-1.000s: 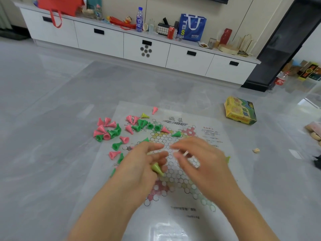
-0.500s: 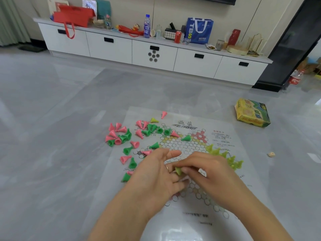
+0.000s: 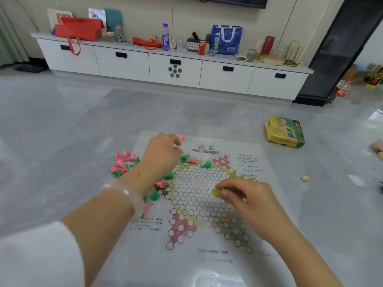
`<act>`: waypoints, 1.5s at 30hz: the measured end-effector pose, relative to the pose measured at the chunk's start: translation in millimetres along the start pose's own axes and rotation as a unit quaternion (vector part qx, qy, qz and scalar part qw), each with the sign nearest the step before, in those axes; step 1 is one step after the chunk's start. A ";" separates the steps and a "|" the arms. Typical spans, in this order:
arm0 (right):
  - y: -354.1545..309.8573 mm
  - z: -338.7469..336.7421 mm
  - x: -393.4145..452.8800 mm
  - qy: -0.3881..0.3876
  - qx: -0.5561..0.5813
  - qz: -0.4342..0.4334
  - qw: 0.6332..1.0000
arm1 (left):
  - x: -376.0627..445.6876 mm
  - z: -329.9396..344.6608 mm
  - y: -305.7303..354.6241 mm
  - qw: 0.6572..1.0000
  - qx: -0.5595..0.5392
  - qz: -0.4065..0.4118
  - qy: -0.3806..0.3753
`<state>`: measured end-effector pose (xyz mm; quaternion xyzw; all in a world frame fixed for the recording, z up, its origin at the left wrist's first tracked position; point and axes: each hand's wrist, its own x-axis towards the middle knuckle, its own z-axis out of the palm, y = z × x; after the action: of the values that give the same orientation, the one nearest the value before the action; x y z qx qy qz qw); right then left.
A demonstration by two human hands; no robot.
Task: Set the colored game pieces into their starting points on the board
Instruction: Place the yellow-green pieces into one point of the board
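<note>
The paper game board [image 3: 192, 184] lies flat on the floor with a star of hexagon cells. My right hand [image 3: 246, 198] pinches a yellow-green cone piece [image 3: 216, 193] just above the board's right side. Behind it, a few yellow-green pieces [image 3: 235, 174] stand at the right point. My left hand [image 3: 163, 152] reaches over the far left of the board, fingers curled down among loose pieces; what they hold is hidden. Pink and green cones [image 3: 124, 162] lie scattered left of the board. A green one [image 3: 206, 164] and a pink one [image 3: 193, 160] lie near the top.
A yellow-green game box [image 3: 285, 134] sits on the floor at the right, with a small pale die [image 3: 304, 178] nearer. A long white cabinet [image 3: 174, 67] lines the far wall. A cola bottle [image 3: 342, 92] stands by the black cabinet.
The yellow-green piece passed from my left hand to my right, which carried it right. My left hand moved away to the loose pieces at the board's far left.
</note>
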<state>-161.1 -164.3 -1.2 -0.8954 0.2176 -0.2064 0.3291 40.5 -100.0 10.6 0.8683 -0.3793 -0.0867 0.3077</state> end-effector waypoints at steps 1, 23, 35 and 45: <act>0.7 -3.9 -1.2 0.016 0.007 0.003 1.000 | 14.3 3.5 -7.8 0.998 0.068 0.008 -0.009; 13.8 -24.5 -9.5 0.159 0.182 0.148 0.959 | -52.3 -35.7 30.7 0.908 -0.418 -0.024 0.010; 14.4 -11.3 -5.0 0.201 0.231 0.196 0.932 | -114.2 -15.4 2.1 0.890 -0.443 -0.103 0.008; 22.6 -9.6 -2.2 0.164 0.069 0.159 0.971 | -113.3 0.0 9.7 0.945 -0.321 -0.061 -0.006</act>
<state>-173.6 -183.5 -10.3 -0.7780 0.3938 -0.3103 0.3786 -44.4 -24.3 7.0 0.7443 -0.2792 -0.2277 0.5624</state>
